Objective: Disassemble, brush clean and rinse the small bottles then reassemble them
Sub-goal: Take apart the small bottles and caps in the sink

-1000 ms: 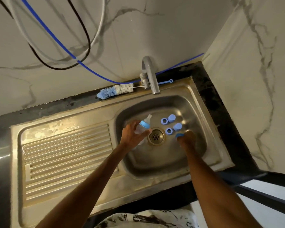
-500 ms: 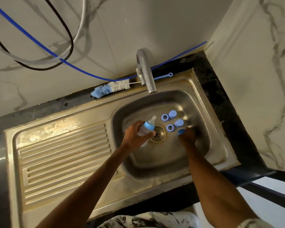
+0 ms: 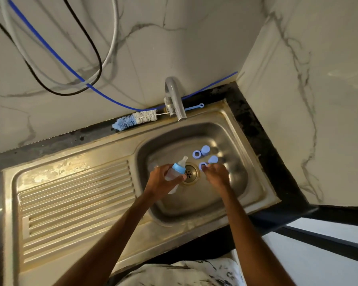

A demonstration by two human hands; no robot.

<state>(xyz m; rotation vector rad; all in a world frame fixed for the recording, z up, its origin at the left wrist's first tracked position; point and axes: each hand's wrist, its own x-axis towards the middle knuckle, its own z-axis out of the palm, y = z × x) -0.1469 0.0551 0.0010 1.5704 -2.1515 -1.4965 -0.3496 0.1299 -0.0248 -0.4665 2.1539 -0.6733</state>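
Pointing teat (image 3: 184, 161) toward faucet (image 3: 175, 98), bottle (image 3: 172, 172) tilted.

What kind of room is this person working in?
Most likely a home kitchen: a stainless steel sink with ribbed draining board, a tap above it, and a bottle brush behind the basin.

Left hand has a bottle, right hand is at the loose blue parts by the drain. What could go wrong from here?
1. The right hand reaches among two blue rings and two blue caps lying loose beside the drain; a nudge may scatter them onto its grate.
2. The left hand grips the bottle tilted beside the drain; a slip could drop it onto those parts.
3. The brush lies behind the tap, and both hands are busy.
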